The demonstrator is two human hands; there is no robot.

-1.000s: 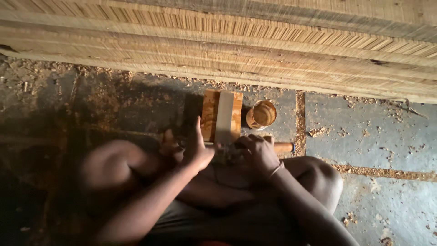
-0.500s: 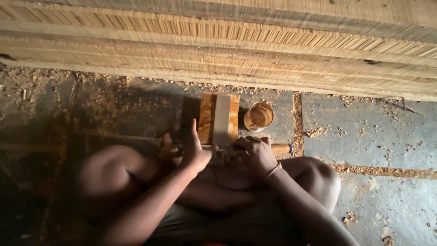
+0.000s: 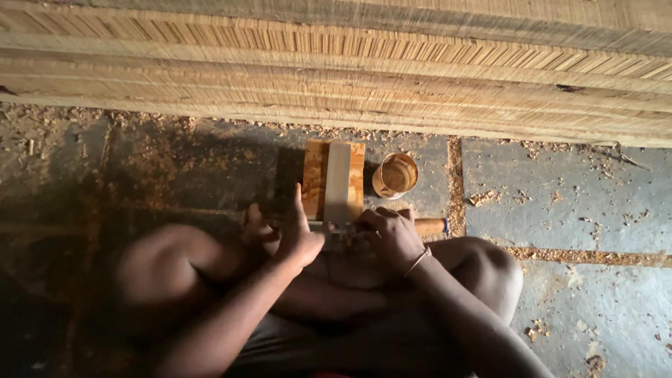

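Note:
I sit cross-legged on the floor. A pale sharpening stone [image 3: 337, 180] lies in a wooden block [image 3: 314, 175] just in front of my knees. My right hand [image 3: 393, 236] is closed around a tool with a wooden handle [image 3: 431, 225] that sticks out to the right. The tool's metal part [image 3: 327, 226] lies across the near end of the stone. My left hand [image 3: 297, 236] holds that metal end, one finger stretched up along the block's edge. The tool's tip is hidden under my hands.
A small round wooden cup [image 3: 395, 175] stands right of the block. Long stacked planks [image 3: 350, 77] run across the far side. Wood shavings and sawdust [image 3: 581, 255] litter the grey concrete floor [image 3: 574, 203]. My bent knees [image 3: 490, 269] flank the hands.
Both hands stay at the near end of the stone with only a slight shift. The block and cup have not moved.

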